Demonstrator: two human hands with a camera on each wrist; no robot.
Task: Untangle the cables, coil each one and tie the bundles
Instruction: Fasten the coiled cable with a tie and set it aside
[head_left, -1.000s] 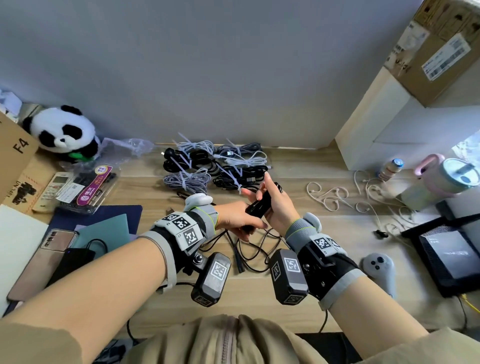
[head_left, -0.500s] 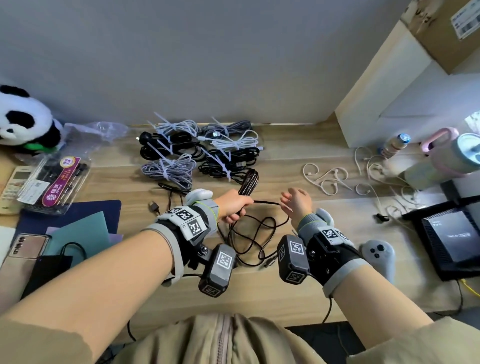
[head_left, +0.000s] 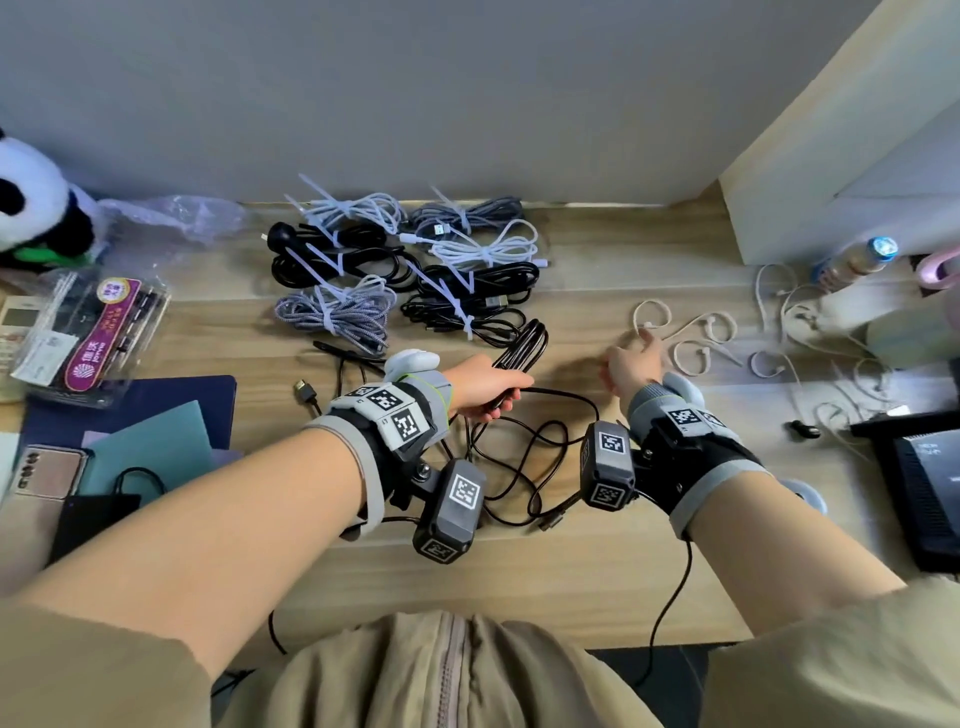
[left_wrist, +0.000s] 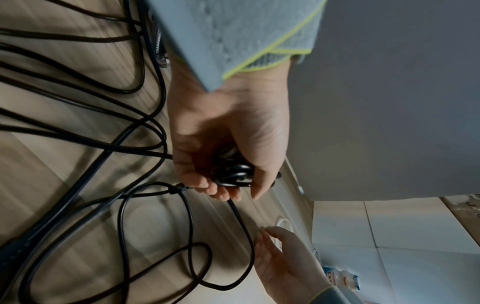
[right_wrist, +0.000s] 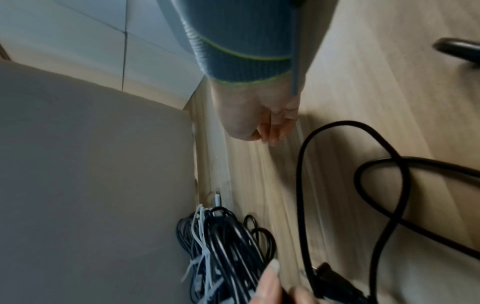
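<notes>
The left hand (head_left: 485, 392) grips a half-made coil (head_left: 524, 345) of black cable just over the bench (head_left: 597, 561); its loose tail sprawls below. The right hand (head_left: 631, 364) hovers open, empty. Light, springy cable, likely to unwind: pinch the loops together at mid-coil.

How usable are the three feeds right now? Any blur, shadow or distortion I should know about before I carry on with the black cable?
Head view: evenly lit, strongly bowed at the edges, right hand slightly smeared. Left wrist view: left hand shades the black cable it grips, and the nearest cable is soft. Right wrist view: dim and grainy, with blurred fingertips at the bottom edge.
</notes>
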